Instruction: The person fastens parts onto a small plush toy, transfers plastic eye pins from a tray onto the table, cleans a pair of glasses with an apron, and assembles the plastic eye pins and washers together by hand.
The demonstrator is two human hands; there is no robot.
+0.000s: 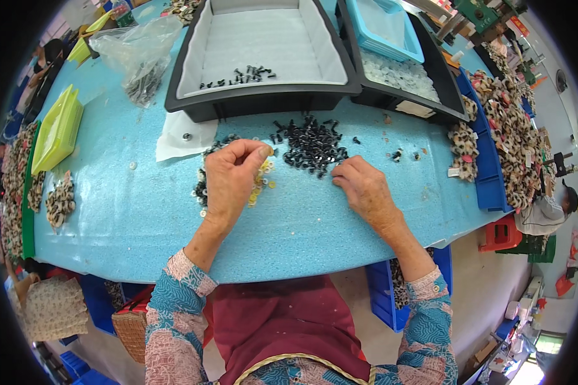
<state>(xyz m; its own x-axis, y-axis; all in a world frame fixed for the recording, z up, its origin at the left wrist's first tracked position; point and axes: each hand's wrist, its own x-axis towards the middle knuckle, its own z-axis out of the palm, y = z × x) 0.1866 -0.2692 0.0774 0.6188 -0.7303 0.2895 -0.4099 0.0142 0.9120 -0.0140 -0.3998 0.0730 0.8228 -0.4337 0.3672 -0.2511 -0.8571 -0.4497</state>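
Patterned sleeves came up from the lower edge to the blue bench (128, 218). In the head view, the left hand (230, 179) rested over a scatter of small pale washers (262, 183), its grip pinched shut on something too small to make out. The right hand (365, 189) lay at the edge of the heap of small black pegs (311, 146), fingers curled; whether they held one I could not tell. It looked like a pairing step, peg to washer, and the next move seemed to call for a fine pinch. Beyond, a black tray (263, 99) with a white liner held a few pegs; the neighbouring black bin (424, 106) held whitish parts and a light-blue tray (385, 29).
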